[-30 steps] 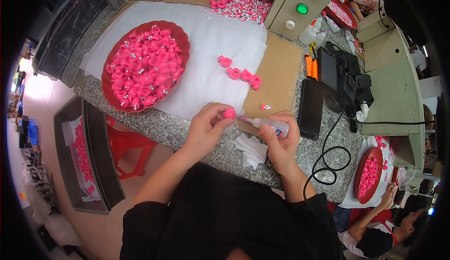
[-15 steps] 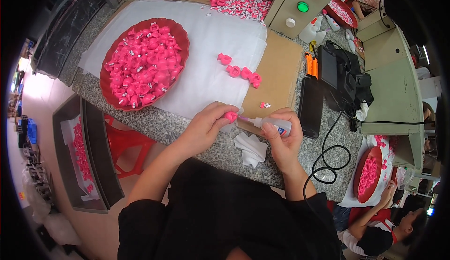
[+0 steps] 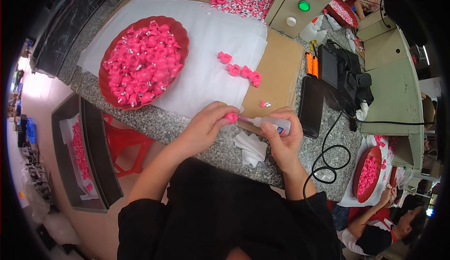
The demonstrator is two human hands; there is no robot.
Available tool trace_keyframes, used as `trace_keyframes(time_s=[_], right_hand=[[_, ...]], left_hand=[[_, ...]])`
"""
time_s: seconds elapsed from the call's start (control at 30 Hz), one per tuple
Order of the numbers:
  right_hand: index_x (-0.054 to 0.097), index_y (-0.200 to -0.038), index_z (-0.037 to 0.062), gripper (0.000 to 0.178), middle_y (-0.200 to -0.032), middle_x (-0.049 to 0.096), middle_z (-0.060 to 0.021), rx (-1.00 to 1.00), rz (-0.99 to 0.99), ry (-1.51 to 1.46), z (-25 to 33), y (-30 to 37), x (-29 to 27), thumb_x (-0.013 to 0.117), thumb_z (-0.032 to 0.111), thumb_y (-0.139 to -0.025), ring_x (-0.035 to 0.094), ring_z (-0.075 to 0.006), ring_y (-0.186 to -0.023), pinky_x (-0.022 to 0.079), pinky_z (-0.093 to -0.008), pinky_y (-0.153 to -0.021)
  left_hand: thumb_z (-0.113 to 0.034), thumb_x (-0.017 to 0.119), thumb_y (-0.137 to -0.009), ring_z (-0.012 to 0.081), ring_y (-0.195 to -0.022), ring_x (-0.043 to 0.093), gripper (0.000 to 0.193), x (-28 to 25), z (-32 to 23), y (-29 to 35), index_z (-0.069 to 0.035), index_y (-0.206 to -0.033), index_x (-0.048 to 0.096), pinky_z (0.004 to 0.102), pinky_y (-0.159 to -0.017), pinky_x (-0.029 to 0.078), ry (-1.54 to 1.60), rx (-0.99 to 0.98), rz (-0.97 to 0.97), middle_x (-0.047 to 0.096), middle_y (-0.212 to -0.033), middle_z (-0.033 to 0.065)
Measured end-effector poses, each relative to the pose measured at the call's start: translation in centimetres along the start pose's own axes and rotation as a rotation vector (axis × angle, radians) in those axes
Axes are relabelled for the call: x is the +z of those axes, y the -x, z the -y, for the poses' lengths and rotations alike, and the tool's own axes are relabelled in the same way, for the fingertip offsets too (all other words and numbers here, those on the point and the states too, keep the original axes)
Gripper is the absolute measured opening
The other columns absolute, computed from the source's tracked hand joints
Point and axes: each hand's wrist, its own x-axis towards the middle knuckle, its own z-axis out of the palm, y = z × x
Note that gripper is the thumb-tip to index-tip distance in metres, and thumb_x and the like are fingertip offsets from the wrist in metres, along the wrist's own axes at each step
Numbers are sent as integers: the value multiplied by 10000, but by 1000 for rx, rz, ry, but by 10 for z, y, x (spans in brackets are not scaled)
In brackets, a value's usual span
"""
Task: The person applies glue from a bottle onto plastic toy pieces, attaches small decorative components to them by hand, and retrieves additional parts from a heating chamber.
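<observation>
Between the thumb and fingers of my left hand is a small pink plastic piece. My right hand grips a clear squeeze glue bottle lying sideways, its thin nozzle pointing left with the tip at the pink piece. Whether the tip touches it or sits just inside cannot be made out. A small pink-and-white part lies on the brown cardboard beyond the bottle. Farther off, several pink pieces rest in a loose row across the white paper and cardboard.
A red scalloped tray heaped with pink pieces stands at the left. A crumpled white cloth lies near the front edge. Right of the cardboard are a dark phone-like slab, orange tools and a looped black cable. A co-worker sits at right.
Almost nothing differs. Both hands keep the pink piece and the glue bottle in the same place, and the view has shifted very slightly.
</observation>
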Motion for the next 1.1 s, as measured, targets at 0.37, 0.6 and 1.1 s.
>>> trace_keyframes(time_s=[0.37,0.6,1.1], right_hand=[[472,-860,3,209,-789,531,-93,-46,12,28,-3,2,-2,640,76,-760,528,-137,-681,415,-242,-582],[471,-856,2,205,-795,528,-92,-32,21,39,-1,2,-2,636,83,-765,526,-134,-680,415,-242,-581],[472,-846,3,179,-800,515,-78,61,19,-89,7,1,0,622,70,-775,520,-114,-665,416,-227,-578]], left_hand=[[-27,440,-844,191,-852,482,253,1,-1,0,-37,-1083,525,265,-766,379,31,-24,-27,498,-906,85],[-18,433,-840,187,-856,479,258,2,1,1,-35,-1081,524,262,-774,377,49,-26,-41,493,-913,83],[-95,417,-875,177,-916,487,246,-9,8,-3,-36,-1083,535,276,-828,371,79,4,69,523,-943,74]])
